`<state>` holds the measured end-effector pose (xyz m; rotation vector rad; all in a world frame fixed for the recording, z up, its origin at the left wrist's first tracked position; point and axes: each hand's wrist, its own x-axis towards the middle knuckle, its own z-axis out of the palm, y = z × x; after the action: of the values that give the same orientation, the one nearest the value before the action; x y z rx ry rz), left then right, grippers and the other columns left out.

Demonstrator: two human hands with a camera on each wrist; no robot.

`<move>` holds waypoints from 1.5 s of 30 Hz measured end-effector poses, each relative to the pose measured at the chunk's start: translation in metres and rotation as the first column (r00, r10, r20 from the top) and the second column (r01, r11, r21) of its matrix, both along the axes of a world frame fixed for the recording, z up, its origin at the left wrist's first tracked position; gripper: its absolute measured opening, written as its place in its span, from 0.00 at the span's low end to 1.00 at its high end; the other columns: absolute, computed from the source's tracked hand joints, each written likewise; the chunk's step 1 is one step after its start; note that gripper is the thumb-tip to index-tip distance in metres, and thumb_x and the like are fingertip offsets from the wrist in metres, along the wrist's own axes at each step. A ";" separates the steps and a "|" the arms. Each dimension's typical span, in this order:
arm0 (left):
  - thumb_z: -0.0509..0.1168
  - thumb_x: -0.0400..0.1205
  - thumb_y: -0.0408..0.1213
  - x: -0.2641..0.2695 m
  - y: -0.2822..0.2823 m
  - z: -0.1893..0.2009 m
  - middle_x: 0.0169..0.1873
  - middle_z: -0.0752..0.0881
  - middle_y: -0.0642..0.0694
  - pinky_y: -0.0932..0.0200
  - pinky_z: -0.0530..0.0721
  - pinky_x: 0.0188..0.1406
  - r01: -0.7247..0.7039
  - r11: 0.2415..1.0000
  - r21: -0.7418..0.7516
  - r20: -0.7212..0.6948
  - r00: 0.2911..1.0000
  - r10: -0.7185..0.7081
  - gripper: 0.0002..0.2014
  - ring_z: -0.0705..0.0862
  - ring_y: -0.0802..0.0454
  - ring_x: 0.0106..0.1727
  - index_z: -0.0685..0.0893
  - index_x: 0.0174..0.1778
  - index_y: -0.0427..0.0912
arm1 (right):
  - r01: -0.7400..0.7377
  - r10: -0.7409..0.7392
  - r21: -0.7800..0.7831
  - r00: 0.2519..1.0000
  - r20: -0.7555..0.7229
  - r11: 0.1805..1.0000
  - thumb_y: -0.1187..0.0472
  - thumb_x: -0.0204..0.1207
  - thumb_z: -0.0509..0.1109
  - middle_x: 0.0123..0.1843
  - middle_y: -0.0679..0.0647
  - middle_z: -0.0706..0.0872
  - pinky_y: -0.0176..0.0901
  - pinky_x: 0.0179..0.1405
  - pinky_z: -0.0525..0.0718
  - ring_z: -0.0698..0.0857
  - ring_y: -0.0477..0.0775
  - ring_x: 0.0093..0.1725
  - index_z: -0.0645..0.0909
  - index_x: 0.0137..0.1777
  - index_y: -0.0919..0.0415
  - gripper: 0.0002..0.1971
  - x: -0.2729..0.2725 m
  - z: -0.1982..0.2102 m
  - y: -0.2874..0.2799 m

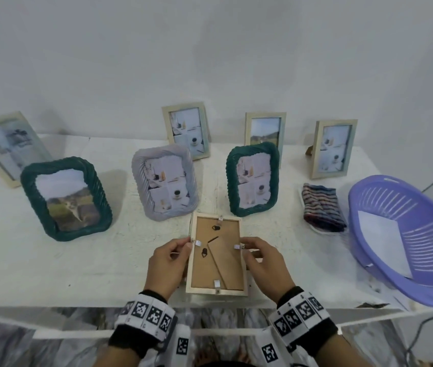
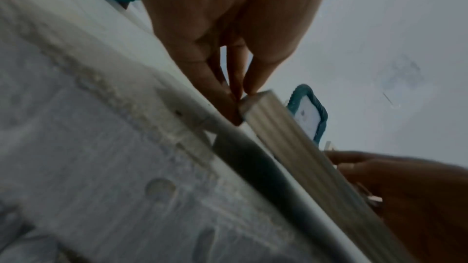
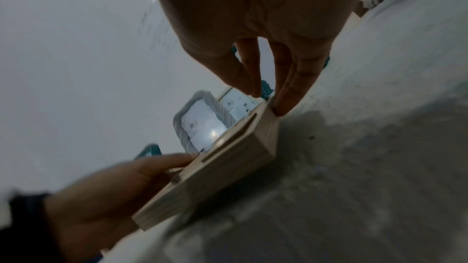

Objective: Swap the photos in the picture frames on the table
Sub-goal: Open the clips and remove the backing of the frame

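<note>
Both hands are bare. The left hand (image 1: 168,266) and the right hand (image 1: 264,266) each wear a black wristband (image 1: 133,340) wrapped by a white segmented band (image 1: 148,315) printed with square black-and-white coded markers; further marker tags hang below.

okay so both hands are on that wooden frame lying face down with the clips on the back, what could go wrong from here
1. The face-down frame lies close to the table's front edge; a push from the left hand or right hand might slide it off.
2. The side clips are small and both hands work them with fingertips; a finger could slip.
3. The grey woven frame and the green woven frame stand just behind; lifting the backing carelessly could knock one over.
</note>
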<state>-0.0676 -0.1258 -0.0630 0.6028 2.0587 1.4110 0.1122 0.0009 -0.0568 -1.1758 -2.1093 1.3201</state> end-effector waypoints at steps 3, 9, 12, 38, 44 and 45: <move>0.68 0.83 0.42 0.003 -0.001 -0.011 0.54 0.90 0.51 0.71 0.79 0.54 0.044 0.987 -0.154 -0.252 0.964 -0.083 0.11 0.85 0.61 0.51 0.90 0.58 0.47 | -0.029 0.016 0.162 0.997 0.078 0.986 0.62 0.81 0.66 0.56 0.50 0.85 0.20 0.46 0.76 0.82 0.42 0.48 0.83 0.64 0.56 0.13 -0.001 -0.010 -0.003; 0.70 0.81 0.39 0.001 0.000 -0.020 0.46 0.89 0.48 0.63 0.82 0.52 0.122 0.982 -0.144 -0.438 0.882 -0.174 0.11 0.84 0.58 0.44 0.90 0.57 0.43 | -0.095 0.049 0.263 0.983 0.178 0.960 0.62 0.80 0.67 0.51 0.52 0.80 0.38 0.48 0.82 0.82 0.48 0.41 0.85 0.64 0.59 0.14 -0.006 -0.019 -0.003; 0.74 0.78 0.43 0.001 0.001 -0.023 0.39 0.86 0.54 0.61 0.83 0.47 0.119 0.985 -0.128 -0.443 0.881 -0.164 0.12 0.83 0.61 0.39 0.90 0.55 0.46 | -0.109 0.050 0.295 0.979 0.199 0.949 0.62 0.78 0.69 0.50 0.52 0.78 0.39 0.45 0.82 0.80 0.48 0.37 0.86 0.61 0.59 0.12 -0.009 -0.019 -0.002; 0.66 0.81 0.46 0.007 0.018 -0.026 0.30 0.83 0.53 0.58 0.69 0.34 0.023 0.971 -0.238 -0.418 0.900 -0.124 0.10 0.81 0.50 0.35 0.80 0.38 0.45 | -0.211 0.159 0.187 0.953 0.259 0.959 0.65 0.74 0.66 0.47 0.50 0.77 0.41 0.40 0.80 0.77 0.46 0.38 0.72 0.59 0.54 0.15 -0.004 -0.013 0.009; 0.67 0.79 0.46 0.007 0.020 -0.020 0.32 0.84 0.55 0.59 0.71 0.35 -0.023 0.963 -0.267 -0.351 0.934 -0.075 0.08 0.81 0.52 0.37 0.81 0.39 0.46 | -0.218 0.161 0.219 0.954 0.253 0.951 0.64 0.75 0.66 0.48 0.52 0.78 0.42 0.44 0.80 0.76 0.46 0.39 0.73 0.63 0.56 0.16 -0.001 -0.013 0.004; 0.68 0.79 0.46 0.006 0.019 -0.019 0.31 0.84 0.55 0.59 0.72 0.35 -0.013 0.966 -0.258 -0.339 0.937 -0.078 0.08 0.82 0.53 0.37 0.81 0.39 0.46 | -0.234 0.174 0.214 0.948 0.266 0.948 0.63 0.76 0.66 0.49 0.52 0.79 0.41 0.44 0.80 0.76 0.46 0.40 0.73 0.65 0.56 0.17 -0.002 -0.011 0.006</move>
<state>-0.0618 -0.1072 -0.0822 0.8161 2.4449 1.0483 0.1102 0.0067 -0.0675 -1.0829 -2.5468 0.9992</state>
